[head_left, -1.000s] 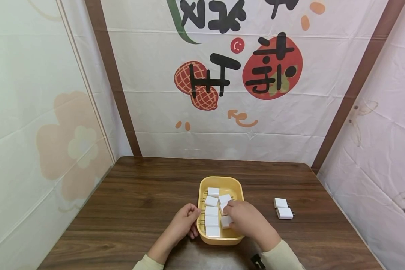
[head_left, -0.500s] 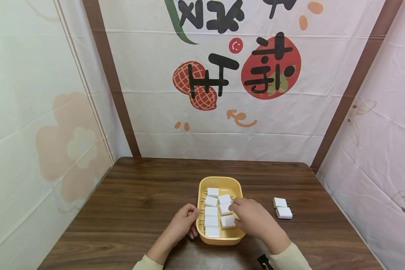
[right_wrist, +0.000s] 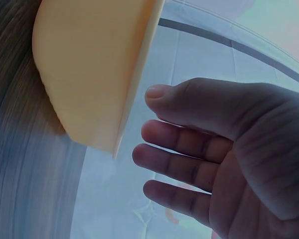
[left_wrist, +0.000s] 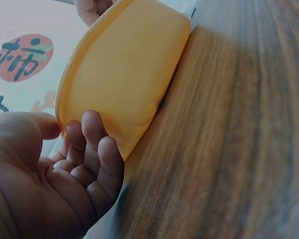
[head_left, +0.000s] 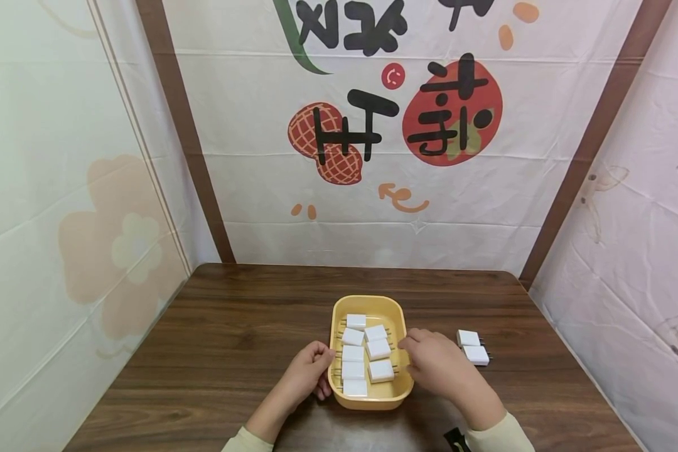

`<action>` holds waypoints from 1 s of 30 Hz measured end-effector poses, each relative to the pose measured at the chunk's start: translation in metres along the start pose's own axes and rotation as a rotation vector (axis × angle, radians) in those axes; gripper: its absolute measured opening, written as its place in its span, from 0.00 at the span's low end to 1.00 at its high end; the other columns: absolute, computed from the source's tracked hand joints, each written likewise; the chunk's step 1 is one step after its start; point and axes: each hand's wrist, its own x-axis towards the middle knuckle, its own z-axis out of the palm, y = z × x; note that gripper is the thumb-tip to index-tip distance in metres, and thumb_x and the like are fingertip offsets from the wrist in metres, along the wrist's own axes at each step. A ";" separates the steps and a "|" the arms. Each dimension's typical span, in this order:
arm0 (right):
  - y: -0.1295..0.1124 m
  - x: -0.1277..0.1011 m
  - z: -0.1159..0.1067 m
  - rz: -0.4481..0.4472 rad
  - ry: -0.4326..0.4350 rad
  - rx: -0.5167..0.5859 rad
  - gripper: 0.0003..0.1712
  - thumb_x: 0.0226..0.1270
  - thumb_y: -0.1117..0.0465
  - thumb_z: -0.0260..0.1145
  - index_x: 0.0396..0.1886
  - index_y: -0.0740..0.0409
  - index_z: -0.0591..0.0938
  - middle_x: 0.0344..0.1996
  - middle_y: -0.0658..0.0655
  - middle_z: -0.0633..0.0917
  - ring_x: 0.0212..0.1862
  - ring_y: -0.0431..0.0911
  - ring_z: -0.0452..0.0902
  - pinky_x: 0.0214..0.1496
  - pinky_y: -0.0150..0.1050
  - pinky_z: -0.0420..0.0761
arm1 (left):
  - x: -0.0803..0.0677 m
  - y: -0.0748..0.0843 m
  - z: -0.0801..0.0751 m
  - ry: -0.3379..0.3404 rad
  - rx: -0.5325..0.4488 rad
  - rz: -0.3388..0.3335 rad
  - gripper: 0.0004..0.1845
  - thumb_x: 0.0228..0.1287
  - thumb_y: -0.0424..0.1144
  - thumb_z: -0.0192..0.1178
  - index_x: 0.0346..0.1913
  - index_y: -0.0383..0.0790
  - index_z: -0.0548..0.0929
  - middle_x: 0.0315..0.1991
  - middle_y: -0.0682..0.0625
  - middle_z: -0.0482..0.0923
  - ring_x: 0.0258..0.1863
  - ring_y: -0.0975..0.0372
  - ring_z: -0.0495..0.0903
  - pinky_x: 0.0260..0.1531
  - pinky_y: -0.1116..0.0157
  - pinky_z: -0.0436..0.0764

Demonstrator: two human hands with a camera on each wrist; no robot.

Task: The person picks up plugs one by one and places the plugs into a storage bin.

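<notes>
A yellow tray (head_left: pixel 367 300) stands on the brown table near its front edge, with several white plug adapters (head_left: pixel 378 349) lying in two columns inside. My left hand (head_left: pixel 321 368) holds the tray's left rim, thumb at the edge. In the left wrist view its curled fingers (left_wrist: pixel 97 149) lie against the tray's outer wall (left_wrist: pixel 129 74). My right hand (head_left: pixel 414 351) hovers just past the tray's right rim, fingers relaxed and holding nothing. The right wrist view shows its loose fingers (right_wrist: pixel 179 139) beside the tray's rim (right_wrist: pixel 139 74).
Two more white adapters (head_left: pixel 477 355) lie side by side on the table (head_left: pixel 237 326) to the right of my right hand. Printed cloth walls close in the table at the back and on both sides.
My right hand has drawn out of the tray to the right, leaving an adapter in the right column. The left hand has stayed on the rim.
</notes>
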 end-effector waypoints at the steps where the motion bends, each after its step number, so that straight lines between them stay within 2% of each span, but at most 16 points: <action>1: 0.002 -0.001 0.000 -0.002 0.010 -0.002 0.19 0.51 0.60 0.77 0.46 0.54 0.87 0.41 0.50 0.85 0.43 0.47 0.82 0.45 0.45 0.83 | 0.000 0.000 0.000 0.000 0.000 0.001 0.17 0.81 0.44 0.51 0.50 0.29 0.71 0.20 0.50 0.76 0.16 0.61 0.77 0.15 0.66 0.78; 6: 0.008 -0.006 0.000 -0.007 0.036 -0.006 0.19 0.53 0.60 0.78 0.46 0.54 0.87 0.39 0.50 0.85 0.41 0.47 0.83 0.43 0.46 0.84 | -0.001 0.000 0.000 0.001 -0.006 0.005 0.17 0.81 0.44 0.51 0.50 0.29 0.71 0.20 0.50 0.77 0.15 0.61 0.77 0.14 0.66 0.78; 11: 0.014 -0.011 -0.002 0.002 0.034 -0.010 0.21 0.50 0.57 0.81 0.45 0.54 0.87 0.38 0.49 0.84 0.40 0.47 0.82 0.42 0.46 0.84 | -0.001 0.000 -0.001 -0.001 -0.016 -0.004 0.18 0.81 0.45 0.52 0.50 0.28 0.71 0.20 0.49 0.77 0.16 0.61 0.78 0.15 0.67 0.78; 16: 0.019 -0.016 -0.001 0.011 0.066 -0.006 0.21 0.48 0.59 0.81 0.44 0.55 0.86 0.36 0.50 0.83 0.39 0.48 0.82 0.41 0.47 0.84 | -0.001 -0.001 -0.001 0.002 -0.013 -0.005 0.18 0.81 0.45 0.51 0.50 0.29 0.71 0.19 0.49 0.77 0.16 0.61 0.77 0.15 0.67 0.77; 25: 0.031 -0.026 0.001 0.050 0.062 -0.008 0.23 0.47 0.61 0.82 0.46 0.57 0.86 0.36 0.51 0.83 0.37 0.49 0.82 0.40 0.46 0.84 | 0.002 -0.003 -0.001 0.004 -0.011 -0.010 0.17 0.82 0.45 0.51 0.50 0.29 0.71 0.19 0.50 0.76 0.15 0.61 0.77 0.14 0.66 0.77; 30: 0.038 -0.032 0.004 0.116 0.049 -0.018 0.24 0.46 0.60 0.82 0.46 0.57 0.86 0.37 0.51 0.82 0.38 0.48 0.83 0.39 0.46 0.84 | 0.002 -0.004 0.000 0.004 -0.014 -0.008 0.17 0.82 0.44 0.51 0.50 0.29 0.71 0.19 0.50 0.76 0.15 0.61 0.77 0.14 0.66 0.77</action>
